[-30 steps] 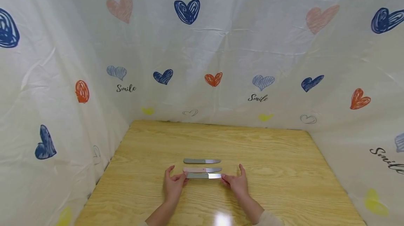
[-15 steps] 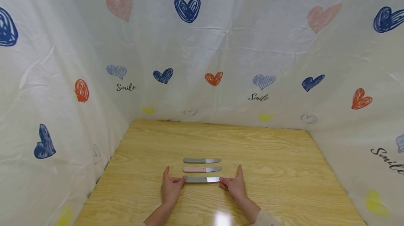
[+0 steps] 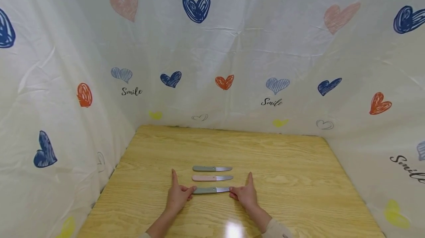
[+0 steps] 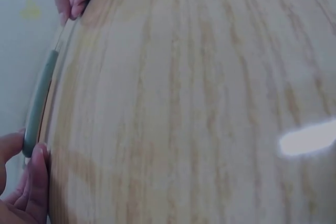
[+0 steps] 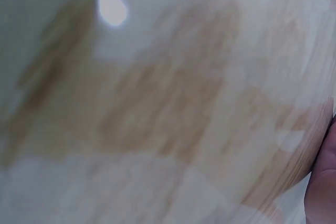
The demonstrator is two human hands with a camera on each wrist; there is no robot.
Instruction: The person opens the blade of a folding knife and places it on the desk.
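Nearest to me on the table lies a knife (image 3: 205, 190) with a grey-green handle and a metal blade. My left hand (image 3: 177, 198) pinches its handle end between thumb and a finger, the index finger pointing away. At the blade tip, my right hand (image 3: 246, 195) pinches with thumb and finger, its index also extended. The left wrist view shows the same green handle (image 4: 41, 103) between both hands. Beyond it lie a pink-handled knife (image 3: 204, 178) and another grey-green-handled knife (image 3: 204, 168), roughly parallel. Only part of the right hand (image 5: 321, 192) shows in the right wrist view.
The wooden table (image 3: 285, 171) spreads around the knives. White cloth (image 3: 245, 61) printed with hearts hangs behind it and along both sides. A bright light reflection shows near the table's front.
Both hands have drawn the nearest knife toward me and slightly left, widening its gap from the pink one. The other two knives have stayed put.
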